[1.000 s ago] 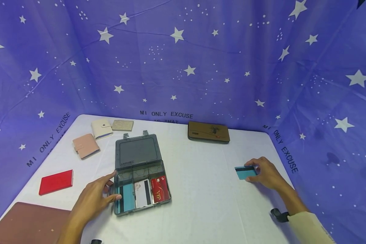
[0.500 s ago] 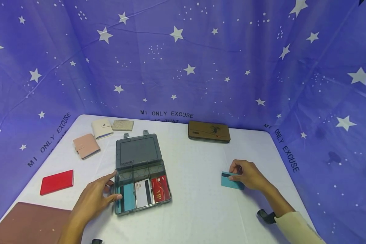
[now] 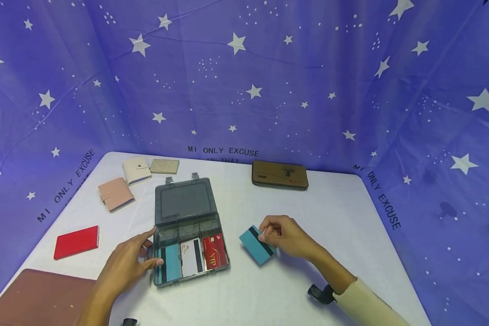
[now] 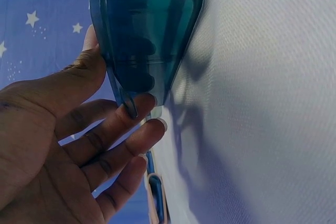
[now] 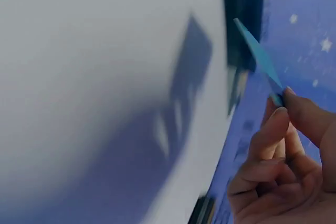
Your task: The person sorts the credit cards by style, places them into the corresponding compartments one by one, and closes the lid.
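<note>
A teal card with a black stripe point(image 3: 256, 246) is pinched between the thumb and fingers of my right hand point(image 3: 287, 235), held above the table to the right of the box. In the right wrist view the card point(image 5: 258, 59) appears nearly edge-on. My left hand point(image 3: 124, 262) grips the left edge of a grey see-through storage box point(image 3: 199, 274), thumb over the rim. The box lies with its lid point(image 3: 185, 199) folded back. Its front compartments hold a teal striped card point(image 3: 172, 262), a white striped card point(image 3: 190, 258) and a red VIP card point(image 3: 215, 251).
A brown long wallet point(image 3: 280, 175) stands at the back of the white table point(image 3: 309, 203). At the left are a pink card holder point(image 3: 116, 194), a cream one point(image 3: 136, 170), a beige flat case point(image 3: 165, 166), a red case point(image 3: 76, 242) and a brown folder point(image 3: 40, 299).
My right hand has carried the teal card leftward across the table towards the box, turning the card as it moves. The left hand and the box have stayed in place.
</note>
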`<state>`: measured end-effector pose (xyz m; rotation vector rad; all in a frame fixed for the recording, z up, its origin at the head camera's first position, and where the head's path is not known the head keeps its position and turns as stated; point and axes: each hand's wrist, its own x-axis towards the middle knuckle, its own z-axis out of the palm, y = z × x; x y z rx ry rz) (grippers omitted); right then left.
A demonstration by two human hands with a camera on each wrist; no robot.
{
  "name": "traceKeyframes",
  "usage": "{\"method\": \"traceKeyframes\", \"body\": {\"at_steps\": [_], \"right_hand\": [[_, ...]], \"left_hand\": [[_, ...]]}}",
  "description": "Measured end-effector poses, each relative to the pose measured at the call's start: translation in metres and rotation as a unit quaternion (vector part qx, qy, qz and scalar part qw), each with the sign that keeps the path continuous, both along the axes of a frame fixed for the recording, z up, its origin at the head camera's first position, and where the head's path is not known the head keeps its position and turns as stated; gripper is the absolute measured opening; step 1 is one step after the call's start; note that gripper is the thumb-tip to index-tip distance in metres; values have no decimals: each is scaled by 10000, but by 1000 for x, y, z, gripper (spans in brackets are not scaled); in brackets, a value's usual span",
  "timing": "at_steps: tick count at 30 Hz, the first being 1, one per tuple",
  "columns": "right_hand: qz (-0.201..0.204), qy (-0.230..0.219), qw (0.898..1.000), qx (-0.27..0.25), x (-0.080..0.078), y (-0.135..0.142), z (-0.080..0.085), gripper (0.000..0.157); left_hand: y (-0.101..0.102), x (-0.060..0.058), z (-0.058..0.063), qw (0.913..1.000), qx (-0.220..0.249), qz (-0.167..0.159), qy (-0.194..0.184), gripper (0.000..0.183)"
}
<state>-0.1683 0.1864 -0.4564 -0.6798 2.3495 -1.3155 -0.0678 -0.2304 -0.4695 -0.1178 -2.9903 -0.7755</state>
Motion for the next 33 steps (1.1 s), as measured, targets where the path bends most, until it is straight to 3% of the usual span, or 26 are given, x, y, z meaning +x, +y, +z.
{"method": "traceKeyframes", "body": {"at_steps": [5, 10, 18, 24, 28, 33], "right_hand": [[87, -436, 9968, -661, 7, -49, 3, 12], [262, -751, 9926, -917, 16, -96, 7, 15], [370, -543, 9956, -673, 26, -154, 2, 11], [479, -251, 9980, -335, 28, -172, -7, 9], [35, 157, 9992, -367, 21, -170, -9, 11], [-1092, 710, 9907, -393, -6, -161, -10, 29]], "left_hand": [[-1, 0, 0, 10000, 24, 22, 22, 88], [-1, 1, 0, 9999, 79, 52, 54, 88], [-1, 2, 1, 9998, 151, 77, 57, 87], [-2, 0, -2, 9997, 202, 40, 137, 87], [-1, -1, -2, 9997, 212, 131, -1, 88], [-1, 1, -4, 9994, 294, 198, 3, 88]]}}
